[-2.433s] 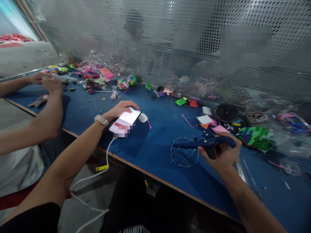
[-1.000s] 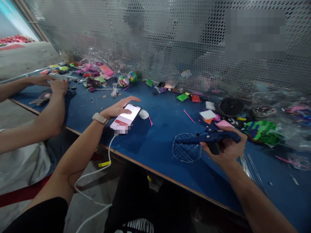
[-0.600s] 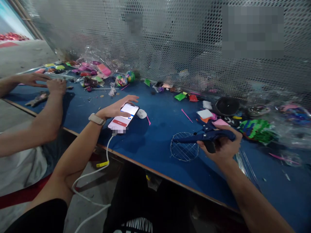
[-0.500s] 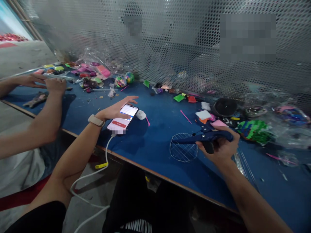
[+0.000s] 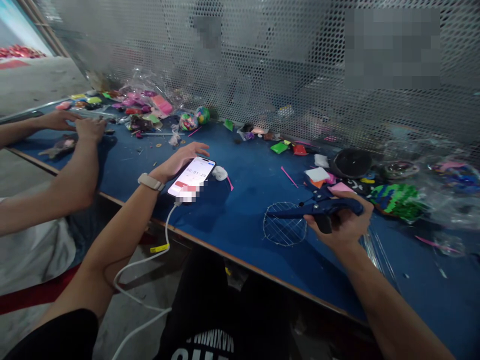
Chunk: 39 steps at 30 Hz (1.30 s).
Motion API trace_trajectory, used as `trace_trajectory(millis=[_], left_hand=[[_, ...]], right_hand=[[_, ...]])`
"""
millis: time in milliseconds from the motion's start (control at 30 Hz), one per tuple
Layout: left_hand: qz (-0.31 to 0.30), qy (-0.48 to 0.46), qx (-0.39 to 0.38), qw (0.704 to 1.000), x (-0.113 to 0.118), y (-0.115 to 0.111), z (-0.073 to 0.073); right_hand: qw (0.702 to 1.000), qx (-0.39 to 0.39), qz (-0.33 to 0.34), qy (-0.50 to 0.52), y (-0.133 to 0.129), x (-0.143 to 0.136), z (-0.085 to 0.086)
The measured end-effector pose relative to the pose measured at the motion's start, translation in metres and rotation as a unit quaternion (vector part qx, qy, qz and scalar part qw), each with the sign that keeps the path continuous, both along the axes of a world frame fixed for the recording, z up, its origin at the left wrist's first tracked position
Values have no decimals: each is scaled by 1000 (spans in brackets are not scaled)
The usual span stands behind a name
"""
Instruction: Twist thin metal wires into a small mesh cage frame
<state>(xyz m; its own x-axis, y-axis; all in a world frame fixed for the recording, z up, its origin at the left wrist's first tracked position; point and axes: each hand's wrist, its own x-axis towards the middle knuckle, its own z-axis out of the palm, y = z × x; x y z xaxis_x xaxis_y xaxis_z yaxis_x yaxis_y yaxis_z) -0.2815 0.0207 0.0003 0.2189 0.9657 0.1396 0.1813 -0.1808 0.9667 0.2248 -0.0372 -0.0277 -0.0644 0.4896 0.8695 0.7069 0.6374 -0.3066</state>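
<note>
My left hand (image 5: 180, 161) lies along the far left edge of a smartphone (image 5: 192, 176), with its fingers stretched out and apart. The lit screen has a running-time display and a red button; a white cable is plugged into the phone's lower end. In my right hand (image 5: 347, 227) is a dark blue hand tool (image 5: 315, 209) with a long narrow nose and a black lower part. I cannot make out its exact kind. The nose reaches left over a round wire grid (image 5: 285, 232) on the blue table; whether they touch is unclear.
A co-worker's hands (image 5: 90, 127) are at the table's left end near a small grey-brown item. Packets and plastic bags (image 5: 446, 200) line the perforated metal screen (image 5: 255, 65). A white round item (image 5: 219, 173) sits beside the phone. Clear rods (image 5: 378, 255) lie near my right wrist.
My left thumb has come off the phone screen, and the screen now has a time display. My right hand keeps its grip on the blue tool. The whole view has shifted slightly.
</note>
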Motion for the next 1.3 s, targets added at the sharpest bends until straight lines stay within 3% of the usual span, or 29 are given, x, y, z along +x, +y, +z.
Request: trace_trajectory(millis=[100, 233, 433, 833, 1300], left_hand=[[56, -66, -48, 995, 6, -6, -4], [76, -93, -71, 990, 7, -8, -9], [109, 31, -45, 993, -4, -1, -18], [74, 116, 16, 990, -6, -2, -11], [69, 160, 57, 983, -10, 4, -15]], right_hand=[[999, -36, -11, 8, -2, -4, 3], [998, -60, 3, 21, -1, -8, 5], [995, -93, 15, 20, 3, -8, 5], [995, -93, 34, 24, 5, -8, 3], [994, -102, 39, 17, 4, -9, 4]])
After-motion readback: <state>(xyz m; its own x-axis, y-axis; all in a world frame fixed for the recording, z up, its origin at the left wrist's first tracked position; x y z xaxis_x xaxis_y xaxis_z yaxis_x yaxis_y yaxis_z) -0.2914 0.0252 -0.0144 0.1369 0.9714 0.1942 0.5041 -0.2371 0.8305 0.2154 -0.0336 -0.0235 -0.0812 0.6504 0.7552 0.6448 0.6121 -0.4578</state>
